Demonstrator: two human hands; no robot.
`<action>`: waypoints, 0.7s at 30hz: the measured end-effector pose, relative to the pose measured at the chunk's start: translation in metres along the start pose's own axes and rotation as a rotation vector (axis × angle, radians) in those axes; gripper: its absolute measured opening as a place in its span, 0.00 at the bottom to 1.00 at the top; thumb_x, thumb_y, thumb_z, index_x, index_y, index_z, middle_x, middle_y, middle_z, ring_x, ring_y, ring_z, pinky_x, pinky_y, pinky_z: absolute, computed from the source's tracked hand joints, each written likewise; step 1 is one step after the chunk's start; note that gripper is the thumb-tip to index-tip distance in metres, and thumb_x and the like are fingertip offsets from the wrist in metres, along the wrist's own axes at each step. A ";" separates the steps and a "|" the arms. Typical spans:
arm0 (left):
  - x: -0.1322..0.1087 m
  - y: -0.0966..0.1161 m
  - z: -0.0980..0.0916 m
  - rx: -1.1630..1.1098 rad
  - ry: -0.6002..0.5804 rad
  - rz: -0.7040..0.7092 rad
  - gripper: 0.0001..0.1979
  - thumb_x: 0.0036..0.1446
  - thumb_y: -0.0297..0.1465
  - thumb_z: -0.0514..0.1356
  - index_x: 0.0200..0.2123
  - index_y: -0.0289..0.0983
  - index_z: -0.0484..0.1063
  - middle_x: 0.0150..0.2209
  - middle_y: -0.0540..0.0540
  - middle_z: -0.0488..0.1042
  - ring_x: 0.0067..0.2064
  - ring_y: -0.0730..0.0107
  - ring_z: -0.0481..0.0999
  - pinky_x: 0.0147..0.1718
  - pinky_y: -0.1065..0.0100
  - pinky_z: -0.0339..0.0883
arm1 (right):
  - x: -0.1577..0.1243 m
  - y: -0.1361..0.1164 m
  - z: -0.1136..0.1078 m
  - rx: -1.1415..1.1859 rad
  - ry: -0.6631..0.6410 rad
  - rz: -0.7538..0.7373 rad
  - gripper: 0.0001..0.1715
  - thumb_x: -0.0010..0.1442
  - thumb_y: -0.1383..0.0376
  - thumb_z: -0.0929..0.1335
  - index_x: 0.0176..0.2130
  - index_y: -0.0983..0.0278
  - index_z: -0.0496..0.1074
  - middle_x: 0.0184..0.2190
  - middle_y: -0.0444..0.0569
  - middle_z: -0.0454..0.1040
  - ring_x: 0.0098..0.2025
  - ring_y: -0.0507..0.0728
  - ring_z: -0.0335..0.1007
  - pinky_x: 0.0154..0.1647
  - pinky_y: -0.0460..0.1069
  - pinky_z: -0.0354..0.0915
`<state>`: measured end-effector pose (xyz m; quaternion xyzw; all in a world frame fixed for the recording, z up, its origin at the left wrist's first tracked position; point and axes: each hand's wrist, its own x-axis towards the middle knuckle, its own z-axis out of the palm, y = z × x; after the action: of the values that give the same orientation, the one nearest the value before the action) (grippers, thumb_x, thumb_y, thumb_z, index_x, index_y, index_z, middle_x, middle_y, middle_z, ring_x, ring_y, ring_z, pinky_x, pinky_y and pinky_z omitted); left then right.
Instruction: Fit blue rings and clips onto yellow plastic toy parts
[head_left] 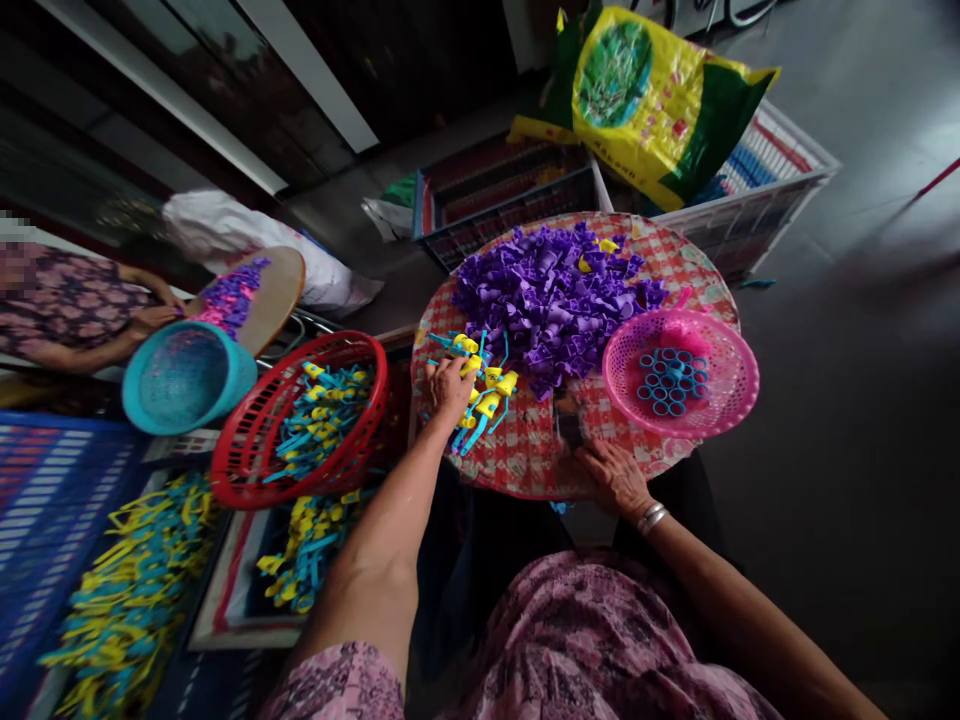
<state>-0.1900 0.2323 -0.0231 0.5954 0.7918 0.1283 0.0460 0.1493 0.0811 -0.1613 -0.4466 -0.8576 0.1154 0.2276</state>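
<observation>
My left hand [450, 390] is at the left side of a round table, its fingers closed around one of several yellow-and-blue plastic figures [489, 402]. The thin blue limbs of these figures stick out past my fingers. My right hand [616, 477] rests at the table's near edge, fingers stretched out, beside a small dark block [568, 420]; nothing shows in its grasp. Beyond both hands lies a heap of purple plastic parts [551, 300] with a few yellow bits. A pink basket [739, 400] holding short blue tubes [667, 380] stands on the right.
A red basket [232, 470] of yellow-and-blue figures is left of the checked table [517, 460], above crates of similar pieces [142, 590]. A teal bucket [139, 390] and another person [75, 305] are farther left. Crates and a yellow-green sack [690, 90] stand behind.
</observation>
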 end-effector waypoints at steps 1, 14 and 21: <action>-0.002 0.001 -0.002 -0.006 0.032 0.015 0.16 0.68 0.35 0.64 0.55 0.38 0.83 0.56 0.32 0.82 0.60 0.43 0.73 0.64 0.50 0.60 | 0.000 0.001 0.000 0.000 0.002 -0.006 0.18 0.72 0.66 0.70 0.59 0.58 0.80 0.56 0.56 0.81 0.55 0.61 0.76 0.61 0.55 0.68; -0.021 0.031 0.005 -0.575 0.371 0.072 0.20 0.69 0.42 0.65 0.60 0.40 0.79 0.54 0.39 0.84 0.55 0.54 0.81 0.56 0.57 0.72 | 0.006 -0.002 -0.005 -0.016 0.006 0.005 0.15 0.75 0.64 0.68 0.56 0.59 0.81 0.51 0.55 0.82 0.50 0.60 0.77 0.56 0.53 0.68; -0.030 0.061 0.026 -0.164 0.013 0.120 0.13 0.63 0.34 0.69 0.50 0.40 0.84 0.53 0.36 0.84 0.56 0.47 0.78 0.61 0.53 0.64 | 0.011 -0.003 -0.015 0.027 -0.114 0.050 0.18 0.74 0.66 0.68 0.60 0.59 0.80 0.55 0.57 0.81 0.53 0.61 0.75 0.58 0.54 0.68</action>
<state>-0.1190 0.2231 -0.0343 0.6352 0.7419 0.1989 0.0816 0.1488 0.0884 -0.1441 -0.4573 -0.8561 0.1580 0.1815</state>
